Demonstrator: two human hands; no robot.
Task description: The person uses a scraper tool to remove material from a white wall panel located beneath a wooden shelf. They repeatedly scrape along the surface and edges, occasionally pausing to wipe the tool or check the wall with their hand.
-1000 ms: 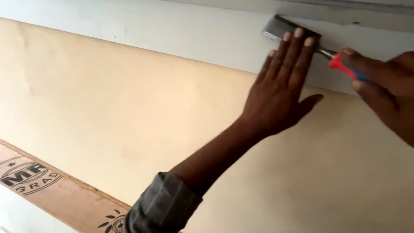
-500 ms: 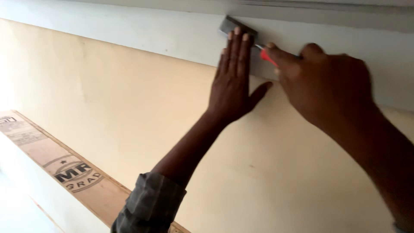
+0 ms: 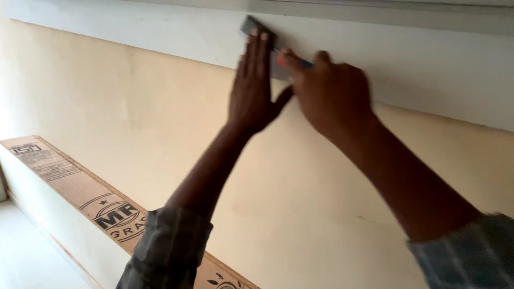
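I see scraper (image 3: 257, 31) blade slanting up-left on grey band (image 3: 428, 69); left hand (image 3: 256, 88) flat over it, right hand (image 3: 329, 91) clenched, probably on handle.

L hand (image 3: 256, 88) flat on scraper blade (image 3: 256, 28), R hand (image 3: 329, 91) w/ grip on handle (image 3: 300, 61).

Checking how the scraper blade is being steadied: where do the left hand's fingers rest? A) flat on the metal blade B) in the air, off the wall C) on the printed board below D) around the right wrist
A: the left hand lies flat with its fingertips pressed on the grey scraper blade, while the right hand holds the handle.
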